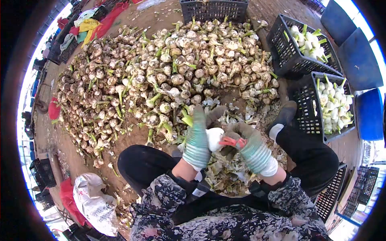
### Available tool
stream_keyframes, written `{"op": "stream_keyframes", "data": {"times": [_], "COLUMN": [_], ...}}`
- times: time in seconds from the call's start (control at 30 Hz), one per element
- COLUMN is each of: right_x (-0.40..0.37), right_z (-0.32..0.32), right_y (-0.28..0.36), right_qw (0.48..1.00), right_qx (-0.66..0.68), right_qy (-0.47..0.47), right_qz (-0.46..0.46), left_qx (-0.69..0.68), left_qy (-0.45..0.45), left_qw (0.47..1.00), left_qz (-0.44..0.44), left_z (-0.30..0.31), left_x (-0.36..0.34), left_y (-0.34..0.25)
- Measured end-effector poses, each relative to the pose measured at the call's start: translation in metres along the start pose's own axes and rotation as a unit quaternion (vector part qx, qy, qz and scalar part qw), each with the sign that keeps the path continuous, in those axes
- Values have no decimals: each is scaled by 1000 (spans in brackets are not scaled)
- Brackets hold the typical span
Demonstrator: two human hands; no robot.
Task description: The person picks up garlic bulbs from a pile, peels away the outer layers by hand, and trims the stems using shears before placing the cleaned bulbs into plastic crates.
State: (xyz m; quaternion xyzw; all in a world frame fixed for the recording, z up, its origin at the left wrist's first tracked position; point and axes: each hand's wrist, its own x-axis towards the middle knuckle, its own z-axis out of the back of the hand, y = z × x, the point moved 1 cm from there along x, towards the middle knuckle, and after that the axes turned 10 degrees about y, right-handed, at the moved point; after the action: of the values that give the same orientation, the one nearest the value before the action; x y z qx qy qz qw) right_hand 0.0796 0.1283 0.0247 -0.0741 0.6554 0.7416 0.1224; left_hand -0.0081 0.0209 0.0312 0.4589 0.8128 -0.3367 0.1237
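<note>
A: While the left hand [197, 140] is clasping the white peeled garlic bulb [214, 138] over the lap, what is the right hand [251, 150] doing?

B: Gripping an orange-handled tool [231, 141] against it. I think it should be working away from the fingers. Beyond, the heap of muddy unpeeled garlic [161, 72] is lying on the ground.

green striped gloves [197, 144], white garlic bulb [214, 138], black crates [299, 60].
</note>
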Motion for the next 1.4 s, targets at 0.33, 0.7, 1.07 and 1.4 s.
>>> {"op": "stream_keyframes", "data": {"times": [0.33, 0.7, 1.07, 1.4], "right_x": [17, 8, -8, -10], "right_z": [-45, 10, 15, 14], "right_y": [3, -1, 29, 2], "right_qw": [972, 933, 994, 985], "right_qx": [-58, 359, -87, 162], "right_qy": [-206, 29, 65, -50], "right_qz": [96, 9, -5, 26], "left_qx": [228, 86, 219, 197], "left_qy": [-45, 11, 40, 125], "left_qw": [938, 988, 964, 961], "left_qz": [-257, -131, -144, -151], "left_z": [15, 23, 29, 11], "left_x": [3, -1, -2, -3], "left_y": [26, 3, 10, 7]}}
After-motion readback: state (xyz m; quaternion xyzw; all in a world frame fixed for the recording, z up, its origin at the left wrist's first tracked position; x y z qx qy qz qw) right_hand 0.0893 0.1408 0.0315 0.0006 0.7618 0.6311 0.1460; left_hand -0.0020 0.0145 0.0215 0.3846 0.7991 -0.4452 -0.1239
